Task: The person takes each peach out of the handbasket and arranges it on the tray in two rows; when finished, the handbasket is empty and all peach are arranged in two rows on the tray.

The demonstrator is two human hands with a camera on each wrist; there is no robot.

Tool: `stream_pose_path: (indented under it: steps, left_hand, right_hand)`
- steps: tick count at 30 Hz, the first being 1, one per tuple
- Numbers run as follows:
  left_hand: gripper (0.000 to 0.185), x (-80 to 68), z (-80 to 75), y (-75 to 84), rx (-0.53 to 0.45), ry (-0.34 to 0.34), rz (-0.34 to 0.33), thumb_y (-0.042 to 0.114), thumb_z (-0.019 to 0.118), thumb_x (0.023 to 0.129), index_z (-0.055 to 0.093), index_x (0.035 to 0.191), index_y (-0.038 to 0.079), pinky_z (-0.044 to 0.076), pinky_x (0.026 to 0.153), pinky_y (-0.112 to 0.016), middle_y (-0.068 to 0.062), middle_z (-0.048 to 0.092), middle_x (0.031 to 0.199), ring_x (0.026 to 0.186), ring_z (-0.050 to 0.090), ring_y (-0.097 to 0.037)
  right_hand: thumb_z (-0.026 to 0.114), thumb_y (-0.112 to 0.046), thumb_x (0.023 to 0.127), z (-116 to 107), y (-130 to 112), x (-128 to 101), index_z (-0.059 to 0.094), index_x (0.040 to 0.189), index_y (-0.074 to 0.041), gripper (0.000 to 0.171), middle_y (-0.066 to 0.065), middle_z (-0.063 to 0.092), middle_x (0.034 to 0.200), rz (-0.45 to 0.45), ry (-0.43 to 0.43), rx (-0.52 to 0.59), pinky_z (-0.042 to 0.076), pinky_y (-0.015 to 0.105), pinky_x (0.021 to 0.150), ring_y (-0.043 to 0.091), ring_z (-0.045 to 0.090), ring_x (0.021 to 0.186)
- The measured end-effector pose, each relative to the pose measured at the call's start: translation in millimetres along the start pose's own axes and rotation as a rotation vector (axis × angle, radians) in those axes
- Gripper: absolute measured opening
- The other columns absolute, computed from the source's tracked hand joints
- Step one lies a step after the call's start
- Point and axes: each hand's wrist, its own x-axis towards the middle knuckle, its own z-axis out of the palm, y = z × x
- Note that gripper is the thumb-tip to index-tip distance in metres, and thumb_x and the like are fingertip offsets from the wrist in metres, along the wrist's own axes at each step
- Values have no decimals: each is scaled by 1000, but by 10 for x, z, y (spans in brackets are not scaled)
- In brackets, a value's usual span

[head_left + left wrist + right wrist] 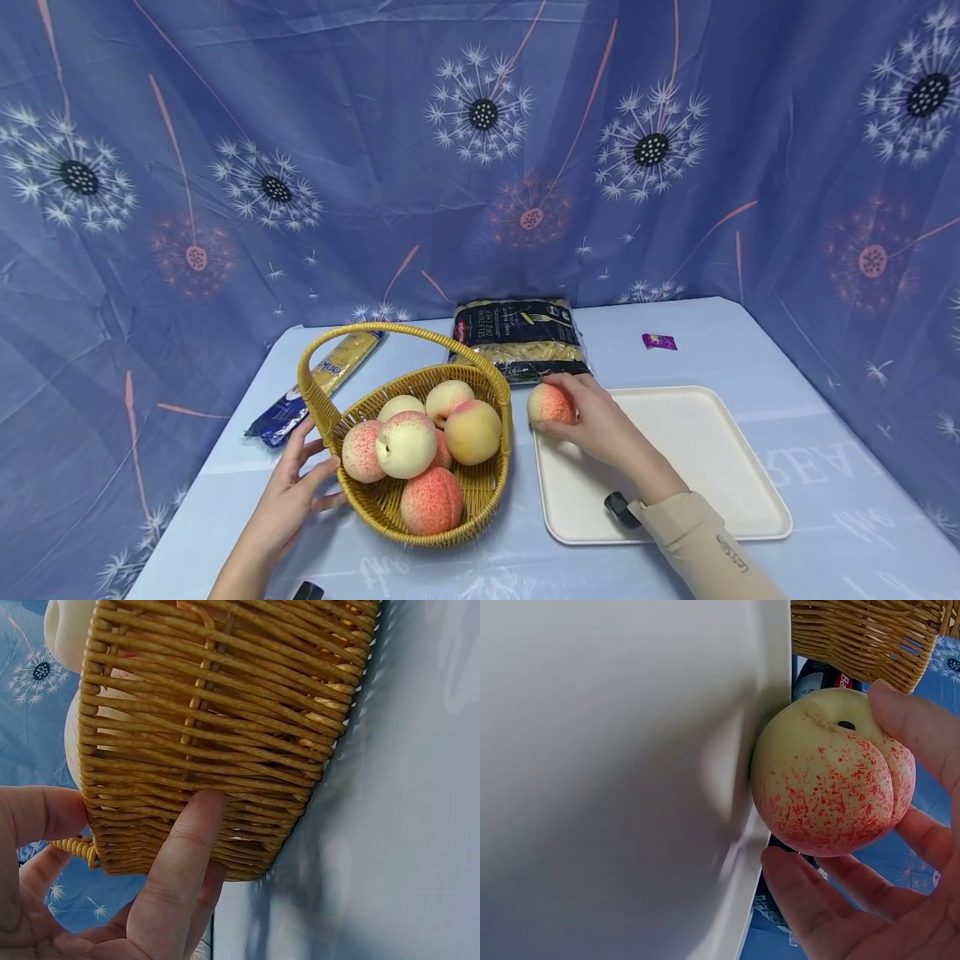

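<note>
A woven basket (pixel 390 508) with a hoop handle holds several peaches (pixel 408 446) on the blue table. My left hand (pixel 296 492) rests against the basket's left wall, fingers straight and touching the weave (pixel 225 735). My right hand (pixel 588 417) grips one peach (pixel 550 404) at the far left corner of a cream tray (pixel 697 467). In the right wrist view the fingers curl round this red-speckled peach (pixel 829 780), which sits over the tray's rim (pixel 769 712).
A dark bag of pasta (pixel 519 337) lies behind the tray. A spaghetti packet (pixel 315 387) lies left of the basket. A small purple wrapper (pixel 658 341) is at the back right. A patterned blue cloth hangs behind the table.
</note>
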Motion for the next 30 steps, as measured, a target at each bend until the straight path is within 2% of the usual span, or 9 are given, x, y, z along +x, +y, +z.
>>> stream_pose_path:
  steps: [4, 12, 20, 30]
  left_hand:
    - [73, 2, -1, -1, 0, -1, 2, 9, 54, 112, 17, 171, 30, 67, 85, -47, -31, 22, 164, 127, 58, -33]
    - [73, -1, -1, 1, -2, -3, -2, 9, 53, 112, 16, 171, 30, 67, 85, -46, -31, 22, 165, 125, 60, -30]
    - [72, -8, 1, -1, -9, 0, 7, 9, 54, 111, 19, 170, 30, 67, 83, -45, -30, 23, 164, 123, 61, -29]
    - [72, -8, 5, -2, -7, 5, 6, 10, 55, 111, 19, 170, 30, 67, 83, -45, -30, 23, 164, 124, 60, -30]
  right_hand:
    - [89, -37, 89, 4, -12, 12, 58, 152, -18, 72, 15, 62, 130, 4, -2, 4, 59, 57, 98, 29, 62, 111]
    - [87, -19, 91, -1, -47, 37, 62, 146, -16, 61, 15, 64, 123, -30, 30, -15, 59, 51, 91, 25, 61, 102]
    - [87, -23, 91, 16, -13, 44, 61, 148, -17, 63, 17, 65, 125, -44, 31, -19, 61, 53, 90, 25, 63, 103]
    - [88, -26, 90, -18, -38, 23, 60, 150, -16, 67, 17, 64, 128, -50, 28, -44, 60, 59, 97, 32, 66, 111]
